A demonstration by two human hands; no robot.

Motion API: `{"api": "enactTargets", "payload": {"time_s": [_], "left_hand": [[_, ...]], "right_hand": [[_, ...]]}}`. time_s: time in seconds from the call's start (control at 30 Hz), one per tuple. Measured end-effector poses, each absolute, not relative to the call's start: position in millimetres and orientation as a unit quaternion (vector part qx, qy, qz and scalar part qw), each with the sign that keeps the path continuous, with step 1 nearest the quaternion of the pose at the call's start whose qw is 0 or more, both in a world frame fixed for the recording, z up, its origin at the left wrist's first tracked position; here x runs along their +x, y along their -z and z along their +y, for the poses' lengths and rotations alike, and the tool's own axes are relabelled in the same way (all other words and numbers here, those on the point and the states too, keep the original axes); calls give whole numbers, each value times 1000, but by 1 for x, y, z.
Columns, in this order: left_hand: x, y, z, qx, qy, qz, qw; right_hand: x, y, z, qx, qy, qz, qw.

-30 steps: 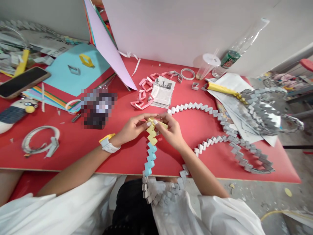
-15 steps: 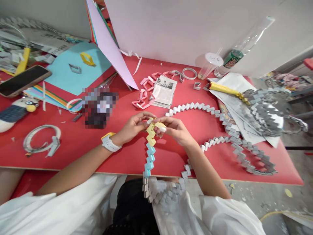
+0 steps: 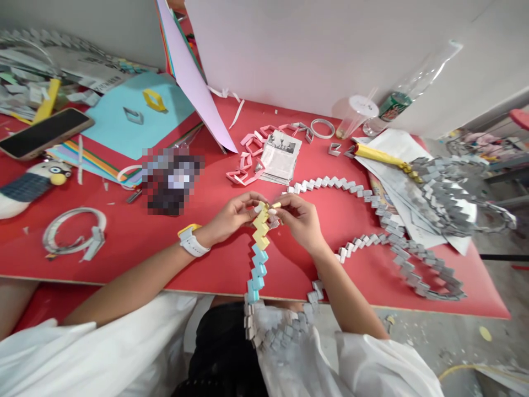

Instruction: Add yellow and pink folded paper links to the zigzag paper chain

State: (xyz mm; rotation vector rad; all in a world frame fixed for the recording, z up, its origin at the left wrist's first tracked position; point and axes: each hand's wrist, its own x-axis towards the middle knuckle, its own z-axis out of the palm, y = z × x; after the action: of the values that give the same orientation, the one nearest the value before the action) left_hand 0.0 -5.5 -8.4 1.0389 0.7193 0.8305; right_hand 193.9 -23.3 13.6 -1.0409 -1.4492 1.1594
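My left hand (image 3: 233, 216) and my right hand (image 3: 301, 220) meet over the red table (image 3: 136, 242), both pinched on the top end of a folded paper chain (image 3: 259, 242). The chain's top links are yellow, the links below blue, and the grey rest runs down into my lap. My right fingers press a small yellow link (image 3: 273, 207) against the chain's end. A watch with a white strap (image 3: 190, 241) sits on my left wrist.
A long grey paper chain (image 3: 372, 220) winds across the table to a pile on the right. Pink paper links (image 3: 248, 154), a stack of newspaper slips (image 3: 281, 157), coloured sheets (image 3: 124, 121), a phone (image 3: 41, 132), a plastic cup (image 3: 353, 113) and a bottle (image 3: 397, 99) lie around.
The yellow link in my right fingers has been pushed in closer to the chain's end, and both hands have drawn together.
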Motion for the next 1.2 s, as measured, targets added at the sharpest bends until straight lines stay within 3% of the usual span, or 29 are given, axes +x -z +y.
{"api": "enactTargets", "payload": {"time_s": [0.33, 0.77, 1.2], "left_hand": [[4, 6, -7, 457, -393, 328, 727], [7, 1, -10, 538, -388, 390, 639], [5, -2, -12, 561, -415, 392, 600]], "right_hand": [[184, -6, -29, -444, -317, -654, 525], [176, 3, -35, -436, -211, -691, 536], [173, 0, -37, -458, -214, -666, 548]]}}
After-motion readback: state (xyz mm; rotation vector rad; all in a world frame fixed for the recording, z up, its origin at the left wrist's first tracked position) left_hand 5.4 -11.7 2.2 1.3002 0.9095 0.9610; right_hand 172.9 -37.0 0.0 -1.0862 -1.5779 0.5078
